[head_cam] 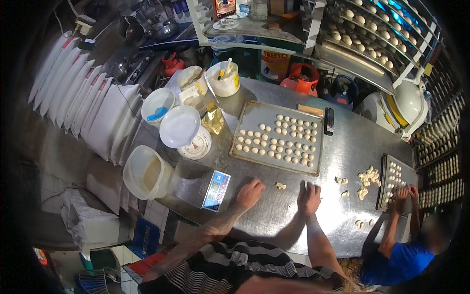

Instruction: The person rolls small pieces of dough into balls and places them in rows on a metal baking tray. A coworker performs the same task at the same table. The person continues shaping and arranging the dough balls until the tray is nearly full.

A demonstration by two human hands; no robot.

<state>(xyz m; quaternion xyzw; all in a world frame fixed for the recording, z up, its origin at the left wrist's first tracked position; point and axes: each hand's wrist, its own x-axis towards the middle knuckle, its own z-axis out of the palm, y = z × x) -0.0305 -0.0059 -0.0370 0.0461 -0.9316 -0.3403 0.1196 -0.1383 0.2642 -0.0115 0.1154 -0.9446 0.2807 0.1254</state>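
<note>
My left hand (250, 192) rests palm down on the steel table (268, 220), its fingers curled, just right of a digital scale. My right hand (310, 199) is low on the table with bent fingers; whether dough lies under either hand is hidden. Between them, slightly farther off, lies a small piece of dough (281, 186). Beyond both hands a metal baking tray (253, 114) holds rows of small dough balls (289, 150). To the right of my right hand are small dough pieces (341, 180) and a larger heap of cut dough (369, 177).
A person in a blue shirt (400, 262) works at a second tray (383, 183) on the right. On the left stand a digital scale (216, 191), a dial scale (194, 145), plastic tubs (145, 172) and a gold packet (213, 118). A remote control (329, 121) lies beside the large tray.
</note>
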